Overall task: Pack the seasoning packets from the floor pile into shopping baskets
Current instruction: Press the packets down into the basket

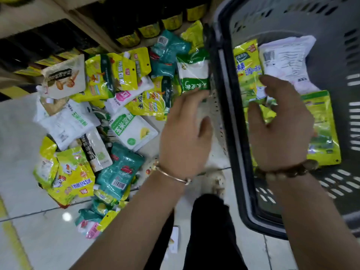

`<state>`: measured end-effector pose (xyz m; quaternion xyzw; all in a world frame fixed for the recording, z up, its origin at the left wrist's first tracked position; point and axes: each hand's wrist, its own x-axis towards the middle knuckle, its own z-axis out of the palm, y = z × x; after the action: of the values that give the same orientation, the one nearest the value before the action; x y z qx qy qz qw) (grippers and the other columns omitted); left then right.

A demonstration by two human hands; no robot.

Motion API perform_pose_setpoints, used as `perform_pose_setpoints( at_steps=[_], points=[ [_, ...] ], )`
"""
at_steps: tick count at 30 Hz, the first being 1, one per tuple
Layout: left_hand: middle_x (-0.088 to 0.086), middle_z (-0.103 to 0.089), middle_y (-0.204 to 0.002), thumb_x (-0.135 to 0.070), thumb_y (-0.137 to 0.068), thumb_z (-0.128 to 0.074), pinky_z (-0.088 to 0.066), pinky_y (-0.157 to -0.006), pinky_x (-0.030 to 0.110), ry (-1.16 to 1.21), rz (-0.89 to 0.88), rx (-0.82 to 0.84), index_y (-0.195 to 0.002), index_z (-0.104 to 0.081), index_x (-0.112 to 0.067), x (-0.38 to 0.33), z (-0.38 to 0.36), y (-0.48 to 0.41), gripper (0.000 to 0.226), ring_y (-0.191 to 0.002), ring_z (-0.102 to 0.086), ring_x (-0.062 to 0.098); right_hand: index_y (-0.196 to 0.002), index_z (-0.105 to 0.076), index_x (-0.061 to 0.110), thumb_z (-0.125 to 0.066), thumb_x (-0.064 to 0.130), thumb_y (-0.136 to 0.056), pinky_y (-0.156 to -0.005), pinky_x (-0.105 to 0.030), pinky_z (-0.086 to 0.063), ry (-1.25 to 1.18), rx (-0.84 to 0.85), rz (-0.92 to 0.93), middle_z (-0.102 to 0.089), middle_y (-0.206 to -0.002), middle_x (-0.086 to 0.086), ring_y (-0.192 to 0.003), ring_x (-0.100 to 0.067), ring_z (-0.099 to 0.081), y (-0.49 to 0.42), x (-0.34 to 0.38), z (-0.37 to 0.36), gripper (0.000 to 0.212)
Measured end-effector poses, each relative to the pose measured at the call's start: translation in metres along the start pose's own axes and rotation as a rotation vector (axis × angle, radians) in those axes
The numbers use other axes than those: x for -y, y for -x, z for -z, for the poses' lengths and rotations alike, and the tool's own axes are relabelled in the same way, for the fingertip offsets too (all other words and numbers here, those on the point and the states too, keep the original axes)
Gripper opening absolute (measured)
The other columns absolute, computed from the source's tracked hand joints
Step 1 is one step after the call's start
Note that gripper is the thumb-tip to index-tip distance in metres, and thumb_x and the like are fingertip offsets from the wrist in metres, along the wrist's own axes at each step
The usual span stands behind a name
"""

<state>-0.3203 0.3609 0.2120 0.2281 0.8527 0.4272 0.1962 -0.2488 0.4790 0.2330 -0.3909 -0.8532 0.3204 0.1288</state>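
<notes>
A pile of seasoning packets, yellow, teal and white, lies on the floor at the left. The grey shopping basket stands at the right and holds yellow-green packets and a white packet. My left hand reaches forward beside the basket's left wall. Its straight fingertips touch the lower edge of a green-and-white packet, and the thumb stays apart from it. My right hand hovers inside the basket with fingers spread over the yellow-green packets, holding nothing.
A low shelf with dark bottles bearing yellow labels runs along the back behind the pile. Pale floor tiles show at the lower left. My dark trouser leg is between my arms.
</notes>
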Motion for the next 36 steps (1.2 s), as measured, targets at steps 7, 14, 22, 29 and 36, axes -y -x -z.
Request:
perform_pose_setpoints(
  at_steps=[7,14,22,29,36],
  points=[
    [0.005,-0.052,-0.125,-0.002,-0.083,-0.057,-0.033,-0.079,0.017,-0.16,0.336,-0.058,-0.126,-0.053,-0.015,0.125,0.038,0.012,0.045,-0.112,-0.049,0.018,-0.124,-0.058,0.015,-0.05,0.017,-0.084,-0.078,-0.037,-0.052,-0.013,0.275,-0.05,-0.062,-0.121,-0.007,-0.104,-0.032,-0.06,0.04,0.035,-0.127,0.04],
    [0.011,-0.053,-0.13,0.001,-0.085,-0.056,-0.039,-0.087,0.028,-0.201,0.392,-0.154,-0.126,-0.054,-0.011,0.241,0.019,-0.009,0.043,-0.115,-0.053,0.028,-0.131,-0.051,0.026,-0.053,0.018,-0.09,-0.082,-0.03,-0.045,0.046,0.432,-0.287,-0.06,-0.126,-0.004,-0.116,-0.026,-0.054,0.024,-0.028,-0.25,0.041],
    [0.01,-0.056,-0.127,-0.005,-0.086,-0.058,-0.046,-0.091,0.037,-0.063,0.46,-0.288,-0.125,-0.055,-0.01,0.333,-0.021,-0.059,0.04,-0.11,-0.057,0.027,-0.132,-0.042,0.015,-0.065,0.04,-0.084,-0.088,-0.038,-0.045,0.093,0.416,-0.313,-0.055,-0.129,-0.009,-0.117,-0.031,-0.053,-0.025,-0.079,-0.359,0.059],
    [0.01,-0.064,-0.107,0.003,-0.082,-0.06,-0.042,-0.074,0.018,0.168,0.557,-0.304,-0.112,-0.062,-0.002,0.356,-0.044,-0.047,0.03,-0.09,-0.058,0.02,-0.107,-0.068,0.014,-0.069,0.045,-0.079,-0.077,-0.026,-0.041,-0.177,0.419,-0.599,-0.067,-0.11,-0.007,-0.104,-0.027,-0.061,-0.046,-0.081,-0.384,0.041],
    [0.005,-0.058,-0.072,-0.027,-0.091,-0.059,-0.048,-0.058,0.026,1.031,1.086,-0.335,-0.079,-0.055,-0.017,0.332,-0.064,-0.019,0.015,-0.062,-0.058,0.019,-0.108,-0.067,0.009,-0.083,0.016,-0.06,-0.087,-0.044,-0.054,-0.573,0.406,-0.707,-0.071,-0.102,-0.009,-0.093,-0.027,-0.067,-0.01,-0.097,-0.351,0.05]
  ],
)
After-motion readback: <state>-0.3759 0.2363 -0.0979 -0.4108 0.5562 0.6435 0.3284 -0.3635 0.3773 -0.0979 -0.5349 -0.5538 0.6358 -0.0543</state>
